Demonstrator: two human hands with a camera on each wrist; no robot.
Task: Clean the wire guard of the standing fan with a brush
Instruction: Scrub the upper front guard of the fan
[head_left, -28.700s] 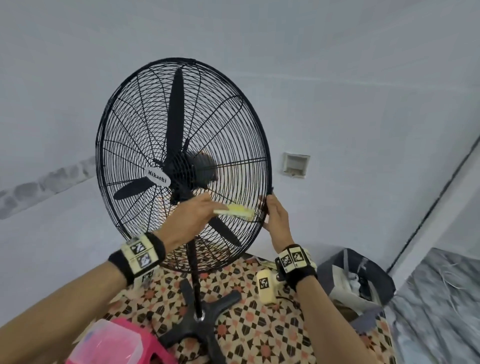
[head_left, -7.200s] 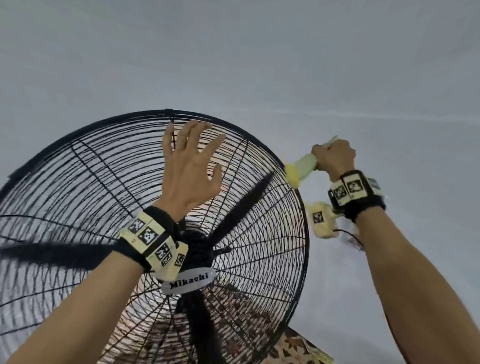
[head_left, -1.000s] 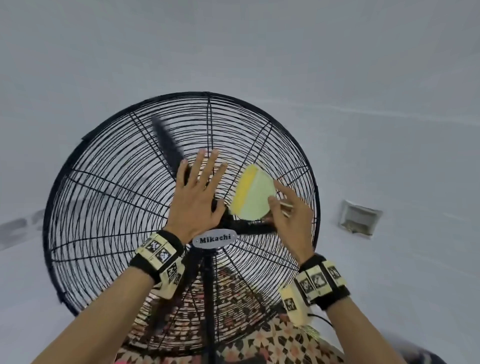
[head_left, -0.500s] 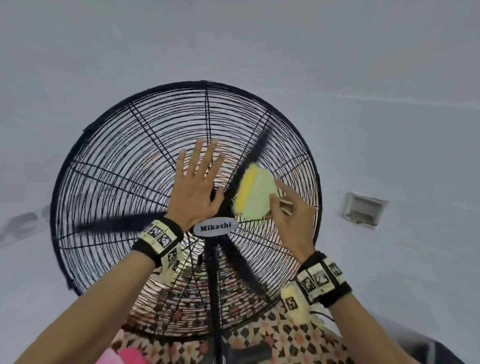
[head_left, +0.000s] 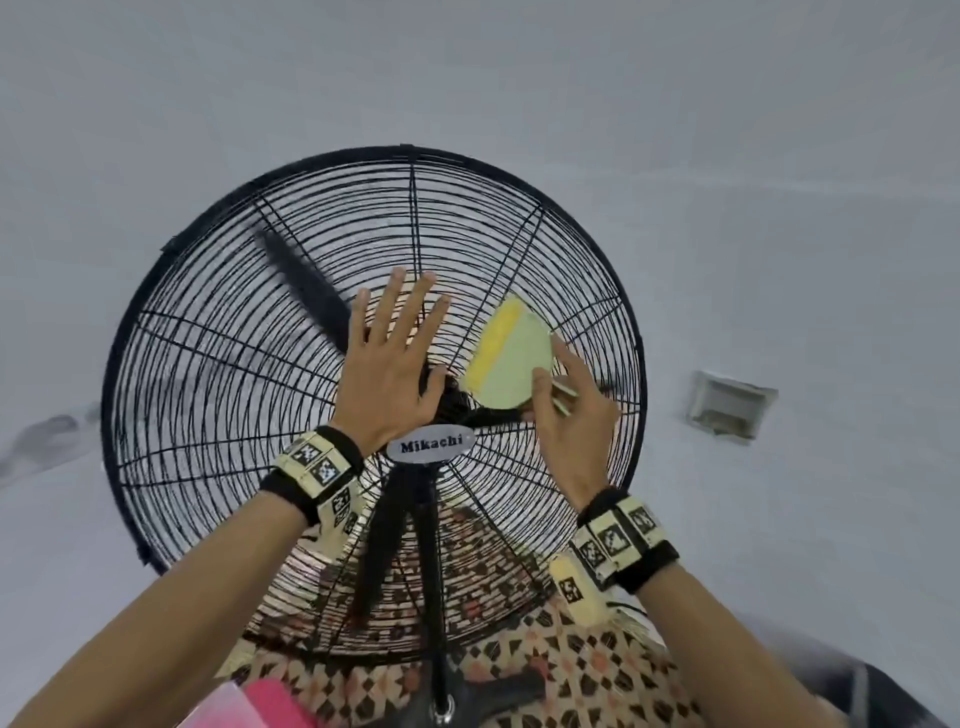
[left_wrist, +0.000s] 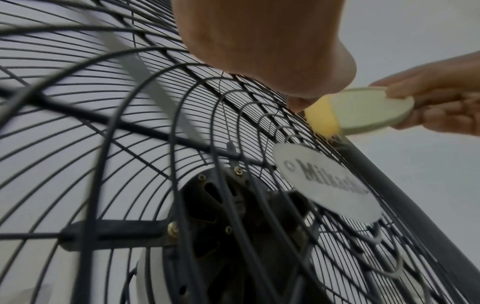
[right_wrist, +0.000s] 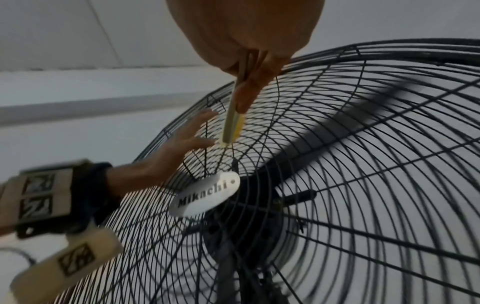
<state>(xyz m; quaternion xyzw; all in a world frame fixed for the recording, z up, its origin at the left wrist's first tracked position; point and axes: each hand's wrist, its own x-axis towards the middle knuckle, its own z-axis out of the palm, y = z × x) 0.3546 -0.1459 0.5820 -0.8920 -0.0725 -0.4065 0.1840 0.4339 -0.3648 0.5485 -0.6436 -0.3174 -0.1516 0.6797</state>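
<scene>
We've got our left hand (head_left: 387, 374) spread flat on the stiff wire guard (head_left: 208, 374) just above the Mikachi badge (head_left: 430, 443), right hand (head_left: 571, 415) pinching the light green brush (head_left: 511, 364) by its handle end, soft yellow bristles touching the wires right of the hub.

A patterned floor (head_left: 613, 670) carries the fan's black base (head_left: 467, 701); a pink box (head_left: 260, 706) lies near left.
</scene>
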